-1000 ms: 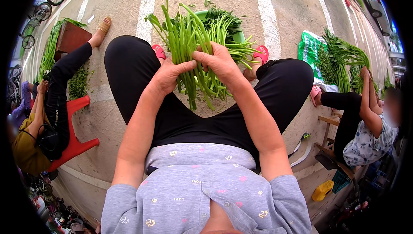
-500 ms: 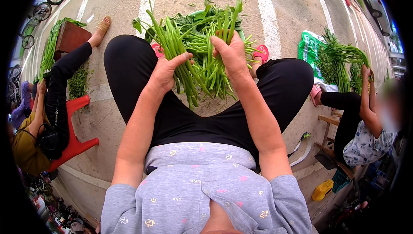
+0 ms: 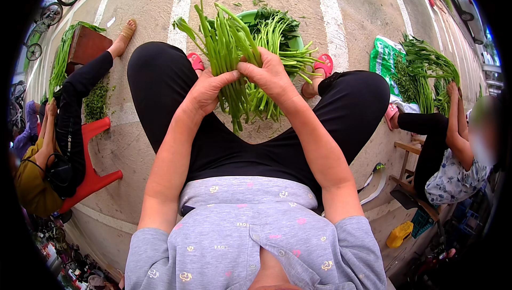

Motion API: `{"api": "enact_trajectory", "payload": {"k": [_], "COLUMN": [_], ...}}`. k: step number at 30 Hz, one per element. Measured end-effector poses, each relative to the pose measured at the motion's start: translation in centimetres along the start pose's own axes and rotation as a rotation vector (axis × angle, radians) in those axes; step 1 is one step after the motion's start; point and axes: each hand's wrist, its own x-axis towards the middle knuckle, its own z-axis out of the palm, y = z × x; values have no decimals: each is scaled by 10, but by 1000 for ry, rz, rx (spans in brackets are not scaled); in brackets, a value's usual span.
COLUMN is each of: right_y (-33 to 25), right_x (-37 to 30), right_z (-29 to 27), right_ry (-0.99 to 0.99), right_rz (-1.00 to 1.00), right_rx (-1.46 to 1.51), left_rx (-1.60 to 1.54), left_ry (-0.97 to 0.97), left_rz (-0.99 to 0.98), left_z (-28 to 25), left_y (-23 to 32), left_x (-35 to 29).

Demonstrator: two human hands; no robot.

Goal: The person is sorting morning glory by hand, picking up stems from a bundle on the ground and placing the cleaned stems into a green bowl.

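A bunch of long green vegetable stems [image 3: 224, 42] stands gathered between my hands, above the space between my knees. My left hand [image 3: 209, 88] is closed round its lower part, thumb pointing right. My right hand [image 3: 271, 75] presses against the bunch's right side, its thumb touching my left thumb; the fingers wrap behind the stems and are partly hidden. Under and behind the bunch, more loose stems [image 3: 274, 39] with dark leaves lie over a green basin [image 3: 247, 17], between my red sandals [image 3: 324, 65].
At left, a person sits by a red stool [image 3: 96, 164], with greens on a brown box [image 3: 88, 50]. Another person at right holds long stems [image 3: 434, 68] beside a green-and-white sack [image 3: 384, 58]. A yellow object [image 3: 400, 235] lies behind that person. White lines [image 3: 330, 18] cross the pavement.
My right hand has moved left and down from over the basin to meet my left hand, bringing its stems against the bunch there. More of the basin's rim shows.
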Motion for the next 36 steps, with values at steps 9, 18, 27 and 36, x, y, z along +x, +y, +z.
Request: {"api": "enact_trajectory", "payload": {"k": [9, 18, 27, 36], "right_y": [-8, 1, 3, 3], "right_x": [-3, 1, 2, 7], "right_z": [5, -2, -3, -11], "right_ry": [-12, -15, 25, 296], "right_rz": [4, 26, 48, -86], "right_rx": [2, 7, 116, 103], "left_rx": [92, -12, -55, -145], "left_ry": [-30, -29, 128, 332], "left_rz": [42, 26, 61, 153], "left_z": [1, 4, -3, -19], "left_y": [0, 3, -2, -5], "left_x": [0, -1, 3, 9]}}
